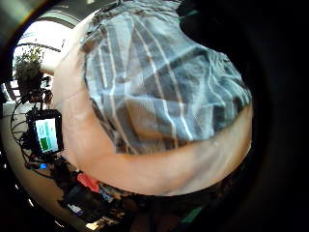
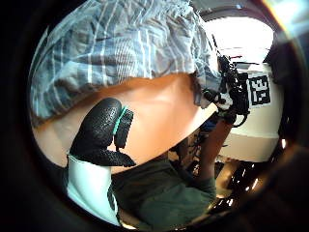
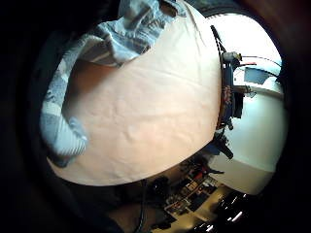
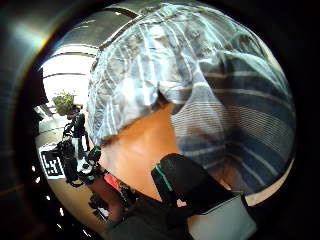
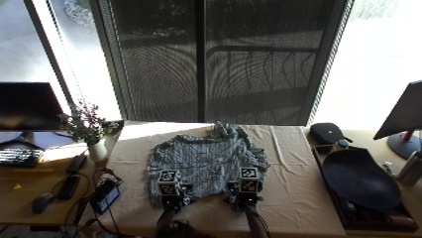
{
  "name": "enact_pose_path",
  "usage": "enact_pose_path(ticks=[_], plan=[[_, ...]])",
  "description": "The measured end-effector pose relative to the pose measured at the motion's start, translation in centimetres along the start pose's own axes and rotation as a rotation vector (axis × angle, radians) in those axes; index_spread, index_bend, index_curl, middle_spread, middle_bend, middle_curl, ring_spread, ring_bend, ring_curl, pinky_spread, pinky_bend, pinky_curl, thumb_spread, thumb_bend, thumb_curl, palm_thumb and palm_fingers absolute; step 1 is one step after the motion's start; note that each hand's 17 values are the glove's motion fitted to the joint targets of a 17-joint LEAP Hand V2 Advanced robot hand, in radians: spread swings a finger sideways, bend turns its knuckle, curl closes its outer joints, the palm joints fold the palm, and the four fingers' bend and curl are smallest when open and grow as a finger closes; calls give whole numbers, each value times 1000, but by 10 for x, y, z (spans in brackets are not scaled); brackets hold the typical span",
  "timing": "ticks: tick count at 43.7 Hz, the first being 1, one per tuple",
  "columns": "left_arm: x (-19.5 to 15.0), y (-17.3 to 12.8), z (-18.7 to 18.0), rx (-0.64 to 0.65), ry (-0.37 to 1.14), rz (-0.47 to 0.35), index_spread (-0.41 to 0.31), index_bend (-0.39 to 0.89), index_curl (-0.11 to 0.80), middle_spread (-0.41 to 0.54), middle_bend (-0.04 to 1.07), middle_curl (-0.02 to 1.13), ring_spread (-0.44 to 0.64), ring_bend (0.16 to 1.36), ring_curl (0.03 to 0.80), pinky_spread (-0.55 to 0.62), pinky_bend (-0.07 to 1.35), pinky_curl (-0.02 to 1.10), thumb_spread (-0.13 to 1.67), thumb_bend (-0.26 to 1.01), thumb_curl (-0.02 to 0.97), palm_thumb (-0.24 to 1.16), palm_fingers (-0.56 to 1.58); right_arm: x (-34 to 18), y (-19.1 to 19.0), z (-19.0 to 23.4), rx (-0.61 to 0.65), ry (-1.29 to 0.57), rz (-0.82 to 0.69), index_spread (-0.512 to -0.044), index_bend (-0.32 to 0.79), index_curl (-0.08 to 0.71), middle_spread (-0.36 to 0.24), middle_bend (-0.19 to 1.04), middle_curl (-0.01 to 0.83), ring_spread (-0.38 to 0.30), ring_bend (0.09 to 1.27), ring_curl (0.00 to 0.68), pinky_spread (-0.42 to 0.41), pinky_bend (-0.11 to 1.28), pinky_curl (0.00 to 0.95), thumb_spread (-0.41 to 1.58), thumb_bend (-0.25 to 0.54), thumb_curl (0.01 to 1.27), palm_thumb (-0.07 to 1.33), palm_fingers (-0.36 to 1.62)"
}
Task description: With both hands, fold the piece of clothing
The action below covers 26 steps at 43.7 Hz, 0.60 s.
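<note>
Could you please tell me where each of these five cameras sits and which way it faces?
Outside view: above and behind the person, facing the table, striped shirt, left hand and right hand.
Left little finger side: left palm, on the shirt; no hand.
Left thumb side: shirt, own thumb.
Right little finger side: tablecloth, shirt edge.
Right thumb side: shirt, own thumb.
All share the shirt.

We note a cloth-covered table (image 5: pixel 296 163) before a tall window with dark mesh blinds (image 5: pixel 217 59); daylight glares at both sides. A vase of flowers (image 5: pixel 89 131) stands at its left end. Left: a monitor (image 5: pixel 29 106), keyboard (image 5: pixel 18 157). Right: a dark oval tray (image 5: pixel 359 178).
</note>
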State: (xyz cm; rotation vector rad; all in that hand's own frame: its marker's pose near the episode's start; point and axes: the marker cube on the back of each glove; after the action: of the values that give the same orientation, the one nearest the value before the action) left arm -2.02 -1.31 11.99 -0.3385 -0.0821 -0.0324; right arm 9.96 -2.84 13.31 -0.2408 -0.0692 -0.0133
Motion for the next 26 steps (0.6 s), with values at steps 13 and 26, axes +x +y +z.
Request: enact_pose_path(ticks=[13, 26], plan=[[5, -4, 0, 101, -141, -20, -99, 204, 271, 19, 171, 366, 204, 532, 279, 256, 580, 280, 1087, -12, 331, 442, 362, -10, 6, -11, 93, 85, 73, -379, 141, 237, -8, 177, 274, 158, 377, 247, 198, 725, 344, 1026, -14, 301, 409, 126], [-4, -20, 11, 233, -57, -18, -217, 336, 376, -181, 226, 378, -83, 471, 276, 8, 468, 265, 1184, 39, 347, 600, 903, 10, -23, 1, 240, 315, 27, -378, 250, 306, -197, 246, 326, -147, 571, 308, -6, 496, 280, 1185, 135, 377, 752, 859]])
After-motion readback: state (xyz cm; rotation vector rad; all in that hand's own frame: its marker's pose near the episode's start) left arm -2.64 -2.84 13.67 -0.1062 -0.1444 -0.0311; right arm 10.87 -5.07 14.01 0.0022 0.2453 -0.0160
